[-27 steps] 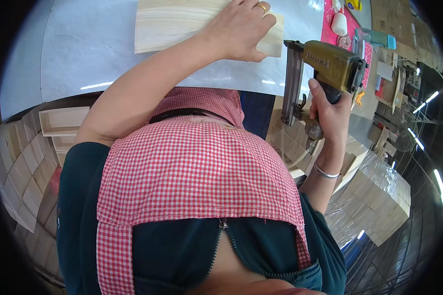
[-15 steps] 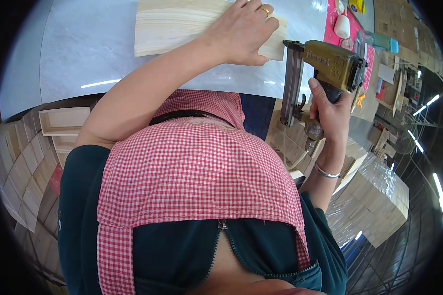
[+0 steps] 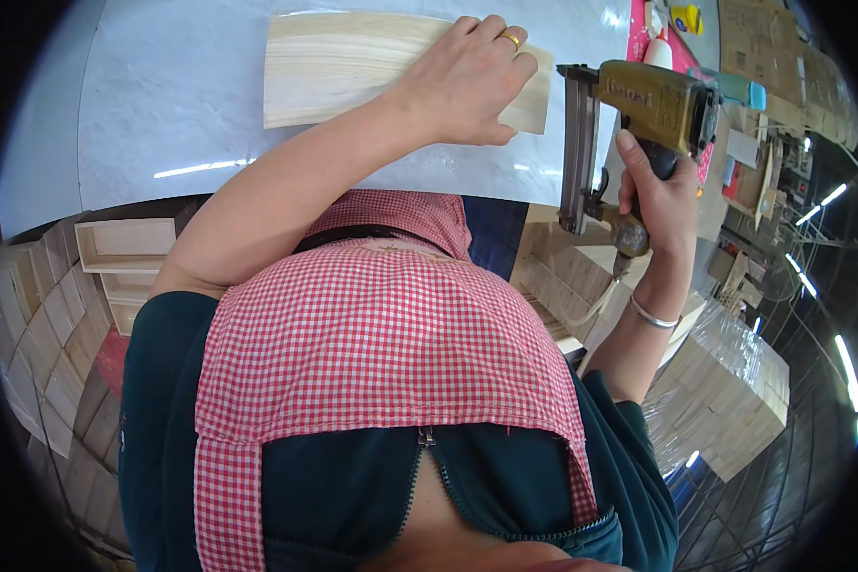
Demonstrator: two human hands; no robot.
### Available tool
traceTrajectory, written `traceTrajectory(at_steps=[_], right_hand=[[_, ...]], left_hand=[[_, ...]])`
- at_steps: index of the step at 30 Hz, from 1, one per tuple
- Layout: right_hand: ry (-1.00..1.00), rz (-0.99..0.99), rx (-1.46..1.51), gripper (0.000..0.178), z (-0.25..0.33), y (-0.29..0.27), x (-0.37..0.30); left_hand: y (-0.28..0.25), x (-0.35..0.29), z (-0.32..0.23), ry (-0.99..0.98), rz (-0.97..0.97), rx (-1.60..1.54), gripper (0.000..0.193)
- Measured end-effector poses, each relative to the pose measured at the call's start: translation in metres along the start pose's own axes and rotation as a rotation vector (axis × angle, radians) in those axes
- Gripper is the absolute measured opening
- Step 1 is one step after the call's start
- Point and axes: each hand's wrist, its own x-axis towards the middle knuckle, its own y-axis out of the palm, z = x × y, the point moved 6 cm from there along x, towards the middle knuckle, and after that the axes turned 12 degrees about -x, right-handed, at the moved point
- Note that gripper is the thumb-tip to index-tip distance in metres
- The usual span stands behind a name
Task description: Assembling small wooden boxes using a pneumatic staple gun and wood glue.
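Pale wooden board (image 3: 343, 71) lies on the light table, its length running left to right. Across its right part stretches my left hand (image 3: 472, 81), a ring on one finger. The thumb reaches down by the near edge and the fingers bend over the far edge, so the hand grips the board. My right hand (image 3: 663, 195) is wrapped round the handle of a brass-coloured pneumatic nail gun (image 3: 648, 100). The gun's nose is just beyond the board's right end, seemingly apart from it. What lies beneath the board is hidden.
The table's (image 3: 172, 105) near edge runs before my checked apron. Left below stand open wooden boxes (image 3: 129, 245); wrapped wooden stacks (image 3: 725, 391) stand at right. Beyond the gun are a white bottle (image 3: 659, 52), a yellow container (image 3: 686, 19) and a teal-lidded container (image 3: 739, 91).
The nail gun has moved slightly right and away from me, widening its gap from the board's end. The board and table sit a little lower in view; my left hand keeps its grip.
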Motion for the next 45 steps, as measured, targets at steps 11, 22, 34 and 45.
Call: traceTrajectory(at_steps=[11,22,34,45], right_hand=[[0.007,0.048,-0.090,0.030,0.008,-0.001,0.025],[0.045,0.064,-0.092,0.028,0.007,-0.002,0.023],[-0.003,-0.016,-0.034,0.026,-0.037,-0.006,-0.001],[-0.029,0.078,0.059,0.026,-0.024,0.001,0.012]], left_hand=[[-0.004,0.003,-0.001,0.081,-0.111,0.038,0.048],[-0.007,0.004,-0.006,0.045,-0.047,0.008,0.061],[-0.086,-0.080,0.072,-0.113,0.255,0.124,0.093],[-0.058,0.005,0.103,-0.505,0.529,-0.160,0.078]])
